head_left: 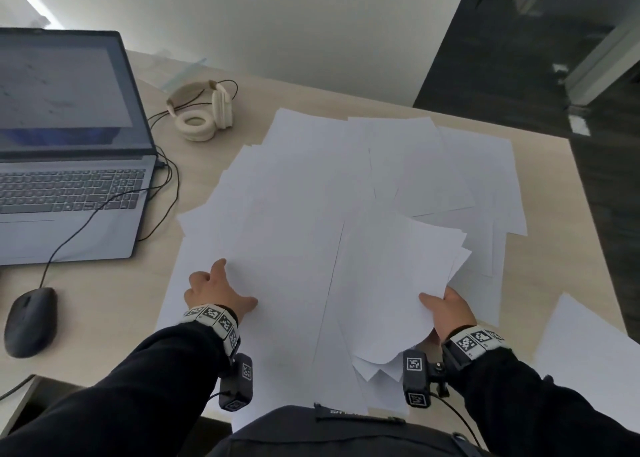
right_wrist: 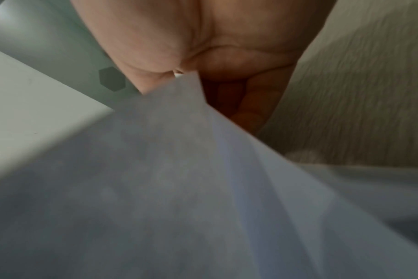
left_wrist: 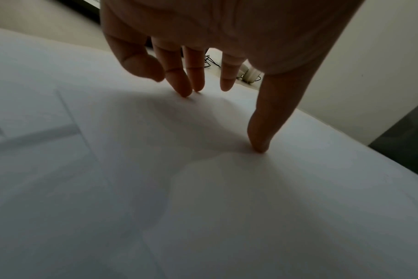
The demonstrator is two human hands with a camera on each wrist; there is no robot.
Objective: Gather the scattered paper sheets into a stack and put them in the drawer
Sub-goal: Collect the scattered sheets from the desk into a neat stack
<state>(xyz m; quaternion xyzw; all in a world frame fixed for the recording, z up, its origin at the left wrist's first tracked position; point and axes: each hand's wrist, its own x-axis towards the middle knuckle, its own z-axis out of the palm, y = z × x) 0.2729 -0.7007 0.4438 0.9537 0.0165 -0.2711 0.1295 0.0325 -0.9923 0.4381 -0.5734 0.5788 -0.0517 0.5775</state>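
My right hand (head_left: 450, 309) pinched a loose bundle of sheets (head_left: 398, 283); my left hand (head_left: 214, 292) pressed flat, fingers spread. The uneven bundle could have slipped apart.

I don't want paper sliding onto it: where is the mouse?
Head view: the mouse lies at the desk's left edge, in front of the laptop.

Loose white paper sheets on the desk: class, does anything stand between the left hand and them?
Nothing visible does. The left hand already rests its straight fingers directly on the loose white paper sheets; the black mouse lies apart, off to the left.
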